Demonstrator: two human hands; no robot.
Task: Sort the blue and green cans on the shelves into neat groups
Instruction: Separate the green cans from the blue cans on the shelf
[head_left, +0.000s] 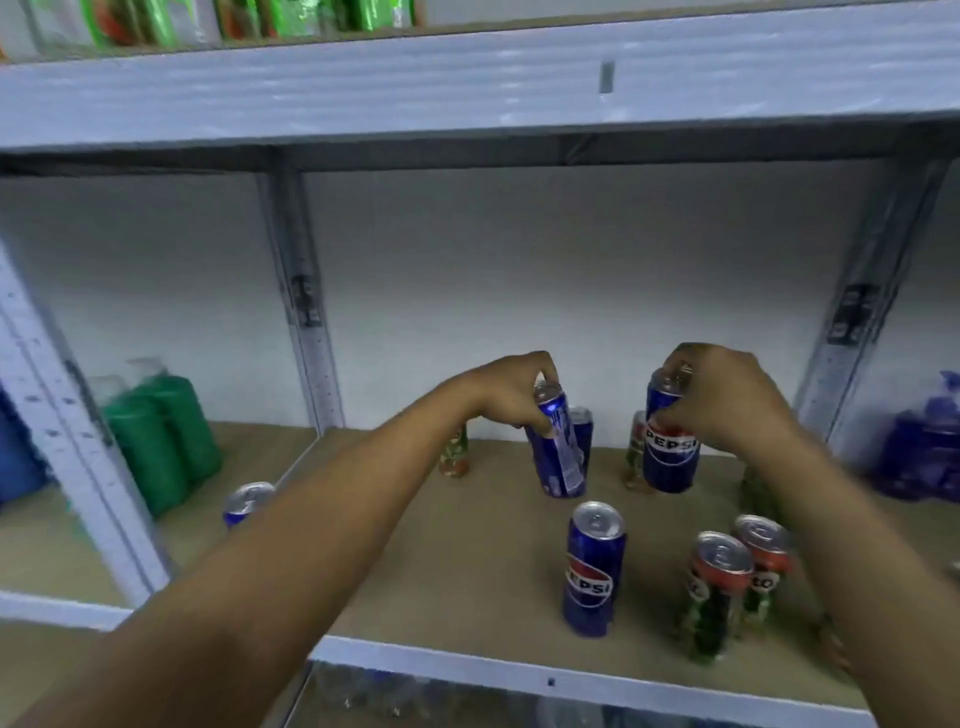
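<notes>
Readable print: Pepsi branding on two blue cans

The blue can in the right hand (727, 400) reads "PEPSI" (670, 444) across its globe logo; the blue can standing near the shelf front (592, 569) shows the same logo with "EPSI" visible. A green can (763, 566) shows only the letters "to"; other labels are too blurred.

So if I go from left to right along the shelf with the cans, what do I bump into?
Green bottles → blue can behind the arm → left hand gripping a blue can → right hand gripping a Pepsi can → purple bottles.
</notes>
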